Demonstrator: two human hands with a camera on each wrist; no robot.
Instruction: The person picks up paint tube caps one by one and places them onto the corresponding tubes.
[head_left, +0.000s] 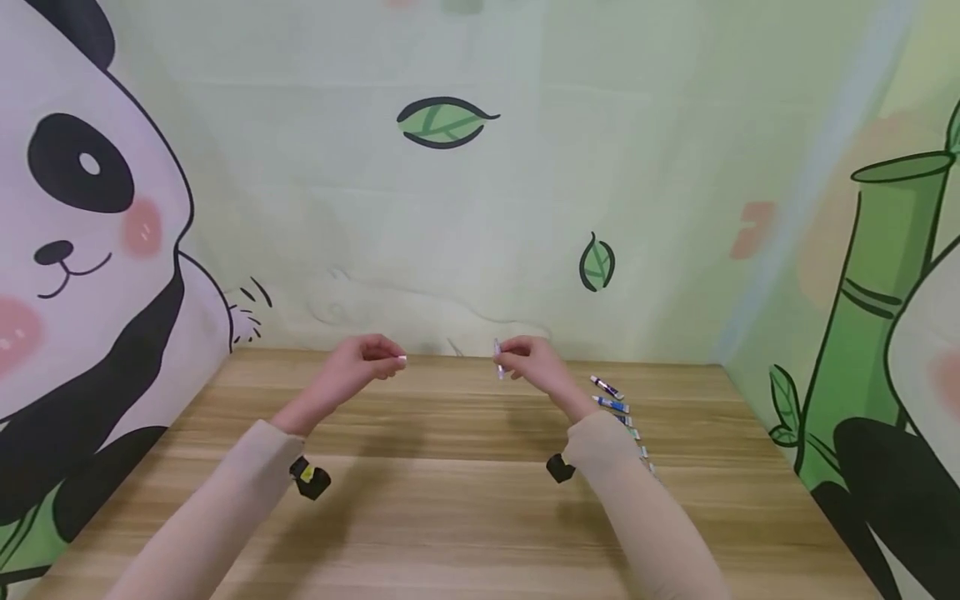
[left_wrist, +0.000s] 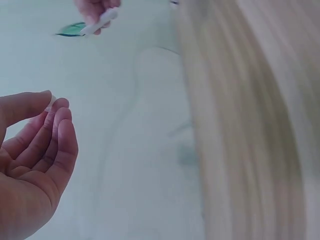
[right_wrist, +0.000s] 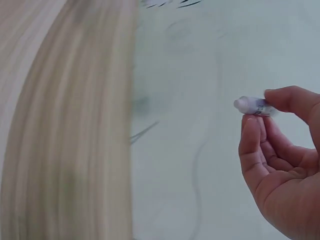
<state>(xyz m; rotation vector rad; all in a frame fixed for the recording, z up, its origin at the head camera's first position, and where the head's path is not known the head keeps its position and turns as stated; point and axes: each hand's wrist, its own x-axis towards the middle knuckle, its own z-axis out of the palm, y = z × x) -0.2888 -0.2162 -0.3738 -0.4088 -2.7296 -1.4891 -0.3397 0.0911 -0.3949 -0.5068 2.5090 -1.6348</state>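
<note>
Both hands are raised above the far part of the table, apart from each other. My left hand [head_left: 360, 365] pinches a small white cap [head_left: 402, 360] between thumb and fingertips; in the left wrist view only a sliver of the cap [left_wrist: 50, 104] shows. The right hand [head_left: 534, 363] holds a slim white paint tube [head_left: 500, 372] near its middle, thumb on one side and fingertips on the other. Seen from the right wrist, the tube [right_wrist: 254, 106] has a pale nozzle end pointing left and small dark print on its side.
A row of several paint tubes lies on the wooden table [head_left: 450, 517] to the right, among them a dark purple one [head_left: 606, 387] and a blue one [head_left: 611, 405]. The right forearm partly hides the row. Behind the table stands a pale green wall [head_left: 480, 208] with painted leaves and pandas.
</note>
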